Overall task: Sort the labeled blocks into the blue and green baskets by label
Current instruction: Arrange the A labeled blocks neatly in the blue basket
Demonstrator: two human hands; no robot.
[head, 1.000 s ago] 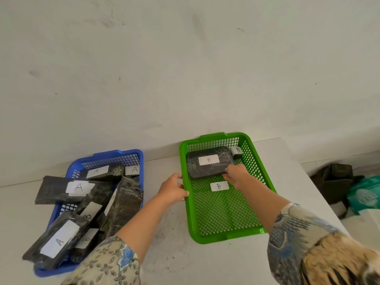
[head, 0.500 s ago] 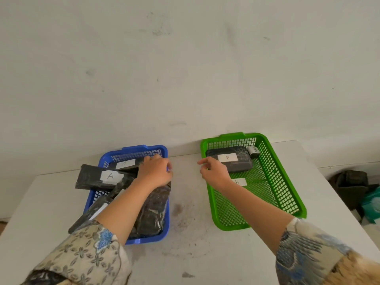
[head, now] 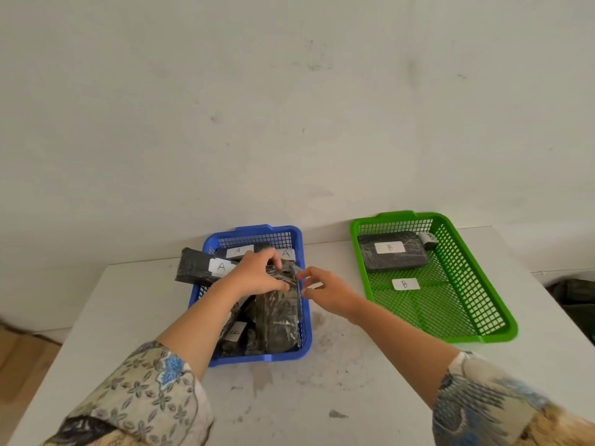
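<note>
The blue basket (head: 291, 233) holds several black wrapped blocks, most with white A labels; one A block (head: 196, 268) juts over its left rim. My left hand (head: 257, 275) grips the top end of a long black block (head: 280, 320) that lies along the basket's right side. Fingers spread, my right hand (head: 325, 292) hovers just right of that block by the blue rim and holds nothing. To the right, the green basket (head: 502, 329) holds a black B block (head: 392, 252), a small B block (head: 428, 238) in its far corner and a loose B label (head: 405, 284).
Both baskets stand on a white table (head: 322, 397) pushed against a pale wall. The table top shows dark smudges between the baskets and near me. Dark bags (head: 576, 300) lie on the floor beyond the table's right edge.
My right hand left the green basket and crossed left to the blue one. My left hand moved from the green rim into the blue basket and closed on a black block. My view swung left.
</note>
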